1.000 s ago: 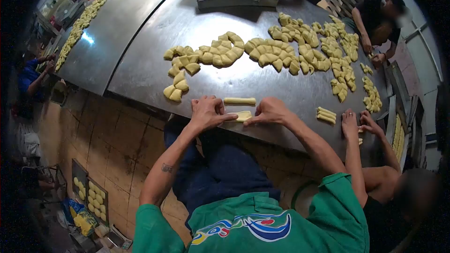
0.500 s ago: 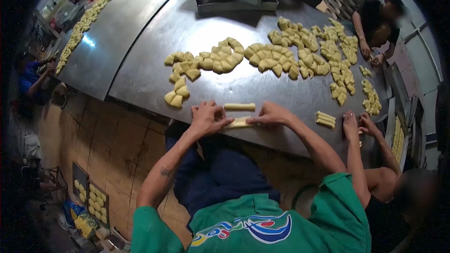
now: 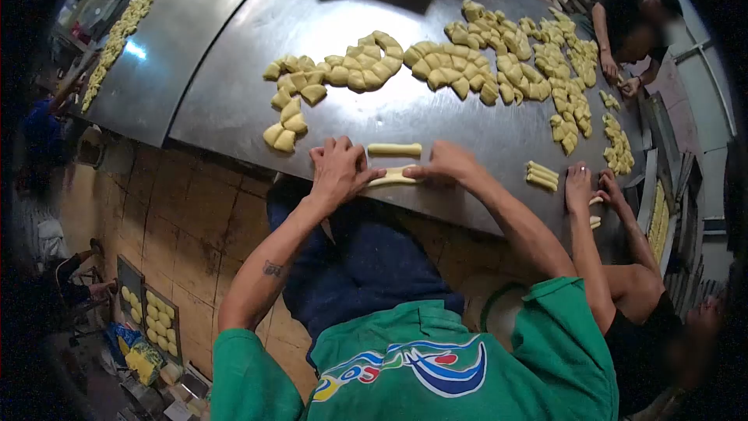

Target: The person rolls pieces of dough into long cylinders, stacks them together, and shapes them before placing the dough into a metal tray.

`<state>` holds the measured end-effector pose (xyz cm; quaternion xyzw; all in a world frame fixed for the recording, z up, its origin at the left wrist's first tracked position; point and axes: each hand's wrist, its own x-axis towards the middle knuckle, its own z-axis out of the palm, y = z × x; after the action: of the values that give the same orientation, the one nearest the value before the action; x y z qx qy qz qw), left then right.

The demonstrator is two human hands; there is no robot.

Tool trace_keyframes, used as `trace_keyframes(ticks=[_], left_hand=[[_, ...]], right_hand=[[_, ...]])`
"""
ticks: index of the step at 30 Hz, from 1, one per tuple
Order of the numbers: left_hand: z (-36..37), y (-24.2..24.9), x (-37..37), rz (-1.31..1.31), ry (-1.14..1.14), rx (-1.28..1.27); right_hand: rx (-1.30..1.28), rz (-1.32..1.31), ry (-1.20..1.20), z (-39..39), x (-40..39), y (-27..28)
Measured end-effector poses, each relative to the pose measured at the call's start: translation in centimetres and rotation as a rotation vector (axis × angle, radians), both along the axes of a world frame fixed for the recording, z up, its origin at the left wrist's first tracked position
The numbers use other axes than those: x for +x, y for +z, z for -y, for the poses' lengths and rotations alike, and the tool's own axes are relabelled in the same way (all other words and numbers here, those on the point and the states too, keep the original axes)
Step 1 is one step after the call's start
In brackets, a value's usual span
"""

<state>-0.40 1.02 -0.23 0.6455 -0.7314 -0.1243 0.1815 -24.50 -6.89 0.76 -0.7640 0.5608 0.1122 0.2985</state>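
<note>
Left hand [image 3: 336, 171] and right hand [image 3: 449, 165] are partly hiding a dough strip [image 3: 393, 176].
It is lying between them, beneath both thumbs; the left is arching open, the right's closure unclear.

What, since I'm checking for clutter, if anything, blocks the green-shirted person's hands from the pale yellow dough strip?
Nothing visible: the left hand and right hand both touch the strip. The pale yellow dough roll lies beyond it.

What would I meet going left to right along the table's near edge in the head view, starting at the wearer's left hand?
Left hand → dough strip → right hand → grouped rolls → a co-worker's hands.
</note>
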Motion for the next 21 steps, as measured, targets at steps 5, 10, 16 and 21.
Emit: trace_keyframes(ticks=[5, 10, 16, 21], left_hand=[[1.2, 1.5, 1.2, -0.045, -0.152, 0.206], [1.8, -0.7, 1.2, -0.052, -0.079, 0.046], [2.7, 0.3, 1.9, -0.094, -0.098, 0.075], [2.1, -0.4, 1.7, -0.104, -0.077, 0.065]], right_hand=[[0.09, 0.12, 0.07, -0.2, -1.2, -0.4], [-0.151, 0.046, -0.008, 0.4, 0.3, 0.0], [-0.245, -0.048, 0.082, 0.0, 1.6, 2.3], [-0.289, -0.092, 0.038, -0.2, 3.1, 1.8]])
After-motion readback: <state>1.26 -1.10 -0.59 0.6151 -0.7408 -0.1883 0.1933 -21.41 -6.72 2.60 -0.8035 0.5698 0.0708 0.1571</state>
